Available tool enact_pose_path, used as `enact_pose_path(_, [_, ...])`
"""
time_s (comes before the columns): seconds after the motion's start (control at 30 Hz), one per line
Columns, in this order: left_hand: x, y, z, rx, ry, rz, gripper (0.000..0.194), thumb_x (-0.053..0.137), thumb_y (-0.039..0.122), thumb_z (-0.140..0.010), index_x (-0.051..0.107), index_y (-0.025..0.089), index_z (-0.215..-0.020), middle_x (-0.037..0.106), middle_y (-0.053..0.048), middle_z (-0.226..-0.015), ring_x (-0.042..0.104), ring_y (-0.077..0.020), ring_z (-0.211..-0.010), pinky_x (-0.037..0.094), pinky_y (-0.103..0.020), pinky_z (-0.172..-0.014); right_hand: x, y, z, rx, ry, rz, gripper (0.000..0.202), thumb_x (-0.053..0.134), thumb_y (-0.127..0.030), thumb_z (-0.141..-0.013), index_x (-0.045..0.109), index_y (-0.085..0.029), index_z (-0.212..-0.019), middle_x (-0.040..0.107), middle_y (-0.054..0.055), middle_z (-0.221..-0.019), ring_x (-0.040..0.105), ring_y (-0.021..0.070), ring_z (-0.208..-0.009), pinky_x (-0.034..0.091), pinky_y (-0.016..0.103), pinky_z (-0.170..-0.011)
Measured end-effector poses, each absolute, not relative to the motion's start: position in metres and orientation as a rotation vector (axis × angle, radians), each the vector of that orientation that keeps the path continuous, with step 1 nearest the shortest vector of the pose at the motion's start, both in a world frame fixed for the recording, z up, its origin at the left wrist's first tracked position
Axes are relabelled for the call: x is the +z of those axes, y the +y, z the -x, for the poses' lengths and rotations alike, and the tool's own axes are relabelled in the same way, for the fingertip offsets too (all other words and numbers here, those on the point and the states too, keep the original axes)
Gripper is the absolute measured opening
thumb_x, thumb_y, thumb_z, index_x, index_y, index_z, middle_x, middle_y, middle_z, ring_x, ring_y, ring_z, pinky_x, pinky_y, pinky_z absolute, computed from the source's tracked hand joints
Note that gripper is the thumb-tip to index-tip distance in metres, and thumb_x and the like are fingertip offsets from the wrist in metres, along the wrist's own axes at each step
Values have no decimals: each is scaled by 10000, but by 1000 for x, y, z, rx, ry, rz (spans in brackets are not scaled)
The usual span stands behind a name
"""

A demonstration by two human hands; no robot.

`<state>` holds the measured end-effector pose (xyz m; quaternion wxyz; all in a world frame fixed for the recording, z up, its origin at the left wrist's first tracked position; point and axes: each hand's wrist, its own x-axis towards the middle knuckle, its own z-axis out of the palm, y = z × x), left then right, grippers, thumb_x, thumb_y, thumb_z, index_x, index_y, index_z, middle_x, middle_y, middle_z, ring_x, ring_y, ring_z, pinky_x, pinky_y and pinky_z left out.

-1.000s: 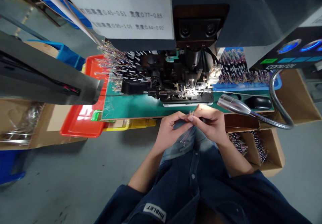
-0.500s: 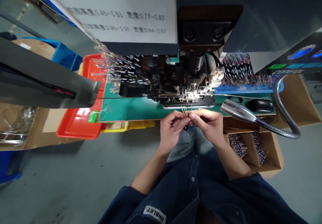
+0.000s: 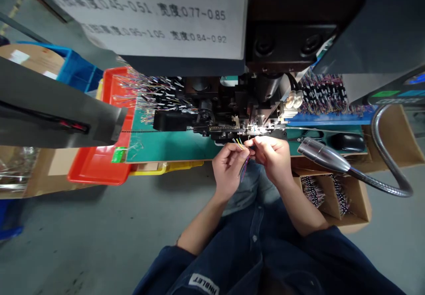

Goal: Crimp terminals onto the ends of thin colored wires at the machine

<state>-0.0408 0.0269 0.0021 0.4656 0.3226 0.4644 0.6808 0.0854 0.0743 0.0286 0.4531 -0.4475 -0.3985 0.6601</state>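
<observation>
My left hand pinches a small bundle of thin coloured wires between thumb and fingers. Yellow, white and blue wire ends fan out above the grip, and purple and dark strands hang below it. Close beside it, my right hand is closed in a pinch at a single wire of the bundle, just in front of the lit working point of a crimping machine. The fingertips hide most of that wire. A strip of small terminals runs into the machine from the left.
A flexible metal lamp reaches in from the right over the green mat. Wire bundles lie behind the machine. At left is a red tray; at lower right, a cardboard box holds more bundles. A black mouse rests on the mat.
My right hand has moved up and forward toward the machine's lit point, its pinch now apart from the left fingertips. The bundle in my left hand has tilted, showing purple strands below. The view has shifted closer.
</observation>
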Motion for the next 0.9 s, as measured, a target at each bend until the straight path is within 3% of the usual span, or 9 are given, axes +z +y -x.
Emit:
enact_pose_path(0.4, [0, 32, 42, 1692, 1124, -759, 282, 947, 448, -1020, 788, 218, -982, 851, -18, -880, 832, -173, -744, 733, -312, -756, 34, 81, -77, 1631, -911, 1101, 415, 870, -609, -951, 909, -209, -849, 425, -68, -480, 446, 137, -517, 482, 306, -567])
enact_pose_path(0.9, [4, 35, 42, 1700, 1120, -768, 281, 975, 435, -996, 790, 226, -973, 813, 4, -852, 795, -150, -717, 709, -289, -734, 35, 80, -79, 1623, -960, 1076, 397, 847, -583, -994, 908, -215, -859, 474, -61, -497, 400, 118, -492, 487, 300, -554])
